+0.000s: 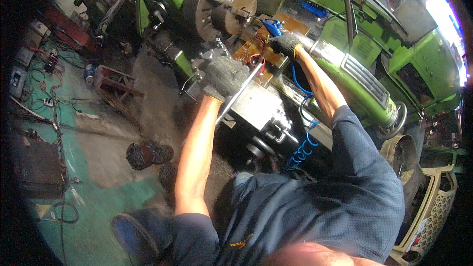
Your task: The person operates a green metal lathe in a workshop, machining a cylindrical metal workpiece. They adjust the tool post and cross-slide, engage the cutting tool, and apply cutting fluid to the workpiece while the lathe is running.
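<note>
My left hand [225, 75], in a grey work glove, is on the lathe's tool post [198, 64], its fingers curled over the bolted metal. A long bright metal bar [240, 93] slants past that hand, close to the wrist. In my gloved right hand [288, 43] is a blue air blow gun [272, 27], its thin nozzle pointing left toward the round steel part at the lathe chuck [204, 7]. From the gun a blue coiled air hose [300, 155] hangs down beside the carriage. A small red-rimmed container [256, 62] sits between my hands.
The green tailstock [354, 79] with its handwheel [396, 118] stands to the right. The carriage's cross slide [256, 106] and handles project toward me. On the left floor are a rusty metal stand [117, 84], a black plastic bundle [148, 154] and several cables. A cream grille [431, 212] leans at lower right.
</note>
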### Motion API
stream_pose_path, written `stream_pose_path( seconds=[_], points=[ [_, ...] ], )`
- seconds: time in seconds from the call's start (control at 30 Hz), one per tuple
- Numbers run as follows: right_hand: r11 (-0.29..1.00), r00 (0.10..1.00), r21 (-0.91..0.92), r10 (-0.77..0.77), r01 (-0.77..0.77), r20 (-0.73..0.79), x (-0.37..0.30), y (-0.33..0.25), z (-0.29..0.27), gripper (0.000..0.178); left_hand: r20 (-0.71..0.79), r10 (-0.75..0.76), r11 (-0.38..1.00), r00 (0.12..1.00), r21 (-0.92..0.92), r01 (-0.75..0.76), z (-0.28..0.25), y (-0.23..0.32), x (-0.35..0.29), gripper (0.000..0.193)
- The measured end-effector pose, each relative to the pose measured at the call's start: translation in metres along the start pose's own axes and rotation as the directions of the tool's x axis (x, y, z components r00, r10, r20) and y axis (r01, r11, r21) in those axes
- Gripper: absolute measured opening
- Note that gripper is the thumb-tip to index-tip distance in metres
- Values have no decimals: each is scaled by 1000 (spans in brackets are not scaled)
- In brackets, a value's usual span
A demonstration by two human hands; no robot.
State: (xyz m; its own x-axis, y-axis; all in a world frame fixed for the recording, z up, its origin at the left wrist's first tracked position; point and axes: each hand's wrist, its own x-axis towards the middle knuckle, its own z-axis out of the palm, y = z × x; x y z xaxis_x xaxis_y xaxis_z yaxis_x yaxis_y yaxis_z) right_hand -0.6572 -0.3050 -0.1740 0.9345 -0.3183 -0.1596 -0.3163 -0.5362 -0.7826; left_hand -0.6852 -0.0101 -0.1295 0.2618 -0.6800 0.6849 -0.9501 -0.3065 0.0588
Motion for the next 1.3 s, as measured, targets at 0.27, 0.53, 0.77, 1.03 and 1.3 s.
stream_pose_path(
  seconds=[0.27, 0.53, 0.77, 1.03, 1.3],
  points=[
    [989, 999, 140, 39, -38, -5, 6, 39, -11, 28, 10, -28, 998, 1000, -56, 29, 14, -3, -2, 23],
    [986, 984, -158, 27, -55, -178, -73, 42, -40, 45, 45, 91, 996, 995, 10, -91, 3, 0, 6, 25],
    [972, 743, -163, 18, -170, -669, -316, 88, -16, 47, 79, -112, 980, 991, -155, 123, 1, 12, 14, 31],
    [566, 185, 436, 733, -699, -654, -603, 210, 137, 54, -165, 79, 969, 983, -219, -114, 7, 8, 10, 31],
    [630, 151, 735, 776, -251, -613, -558, 287, 5, 34, -41, 197, 977, 980, -73, -199, -13, 16, 11, 28]
  ],
)
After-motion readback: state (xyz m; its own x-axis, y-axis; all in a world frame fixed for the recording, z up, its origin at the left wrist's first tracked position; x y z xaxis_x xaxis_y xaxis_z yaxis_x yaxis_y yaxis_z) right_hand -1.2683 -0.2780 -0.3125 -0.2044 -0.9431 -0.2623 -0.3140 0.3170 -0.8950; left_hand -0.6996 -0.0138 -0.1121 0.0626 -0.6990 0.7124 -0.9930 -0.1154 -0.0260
